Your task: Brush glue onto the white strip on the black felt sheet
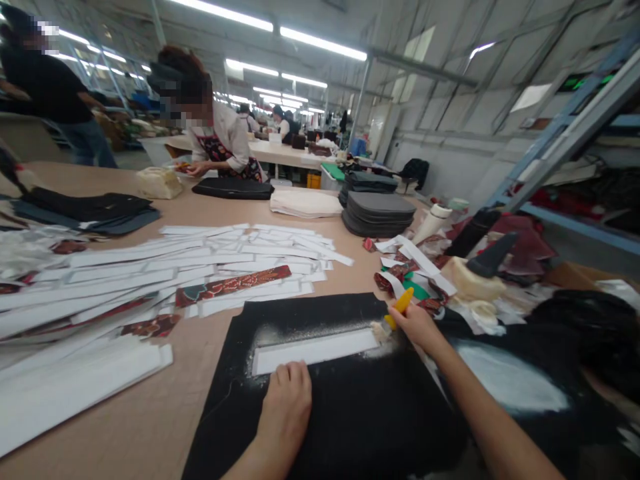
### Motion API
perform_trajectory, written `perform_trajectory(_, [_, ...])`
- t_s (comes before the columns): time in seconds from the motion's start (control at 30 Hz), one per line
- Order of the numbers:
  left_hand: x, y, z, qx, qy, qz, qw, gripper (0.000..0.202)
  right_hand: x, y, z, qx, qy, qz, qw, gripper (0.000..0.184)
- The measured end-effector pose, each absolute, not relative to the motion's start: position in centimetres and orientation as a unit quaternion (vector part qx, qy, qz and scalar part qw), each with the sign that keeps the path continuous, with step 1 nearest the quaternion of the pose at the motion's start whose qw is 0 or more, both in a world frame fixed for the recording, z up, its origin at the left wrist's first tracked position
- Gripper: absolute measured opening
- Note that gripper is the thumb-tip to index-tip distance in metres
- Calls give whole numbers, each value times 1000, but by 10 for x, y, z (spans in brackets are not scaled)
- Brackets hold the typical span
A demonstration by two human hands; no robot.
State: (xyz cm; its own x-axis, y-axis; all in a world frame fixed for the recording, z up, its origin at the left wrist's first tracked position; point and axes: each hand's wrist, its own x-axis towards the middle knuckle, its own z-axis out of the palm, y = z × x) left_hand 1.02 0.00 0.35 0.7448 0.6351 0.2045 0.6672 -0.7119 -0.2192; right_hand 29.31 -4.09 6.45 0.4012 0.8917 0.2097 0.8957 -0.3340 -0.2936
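Note:
A white strip (320, 350) lies flat on a black sheet (360, 407) in front of me. My left hand (286, 403) rests at the strip's lower edge, fingers bent and close together, the tips pressing on it; its thumb is hidden. In my right hand (417, 325) is a brush (400, 305) with a yellow handle, gripped with the fingers closed. The pale bristles touch the strip's right end and the black sheet beside it. Whitish smears surround the strip on the sheet.
Many white strips (215, 257) and a patterned strip (235, 285) cover the left. Dark stacked pieces (377, 213) stand at the back. On the right are scraps (415, 267), a cream container (473, 280) and a white-smeared black surface (510, 377). Across the table a co-worker (225, 137) handles something.

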Motion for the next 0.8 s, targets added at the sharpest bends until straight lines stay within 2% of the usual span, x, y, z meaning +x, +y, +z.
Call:
perform_trajectory(0.1, [27, 11, 21, -940, -333, -43, 67, 27, 302, -62, 71, -823, -528, -42, 206, 29])
perform_trajectory(0.2, [58, 17, 30, -963, -265, -44, 13, 23, 281, -63, 66, -787, -553, -2, 273, 29])
perform_trajectory(0.27, [81, 17, 29, -975, -221, -38, -7, 22, 273, -62, 60, -797, -544, -8, 263, 28])
perform_trajectory(0.37, [107, 13, 21, -982, -189, -20, -6, 19, 277, -67, 54, -822, -510, -99, 234, 29])
perform_trajectory(0.43, [118, 9, 17, -984, -179, -14, 7, 17, 282, -72, 50, -797, -519, -136, 278, 30])
perform_trajectory(0.53, [124, 5, 17, -984, -174, -6, 25, 19, 285, -78, 36, -756, -551, -122, 331, 29])
perform_trajectory(0.67, [124, 5, 20, -982, -189, -13, 7, 23, 284, -80, 1, -780, -546, -122, 281, 29])
perform_trajectory(0.73, [124, 11, 21, -970, -228, -46, -68, 23, 283, -79, -14, -792, -534, -135, 262, 28])
perform_trajectory(0.8, [123, 21, 22, -909, -312, -106, -254, 17, 283, -79, -21, -797, -526, -146, 259, 27])
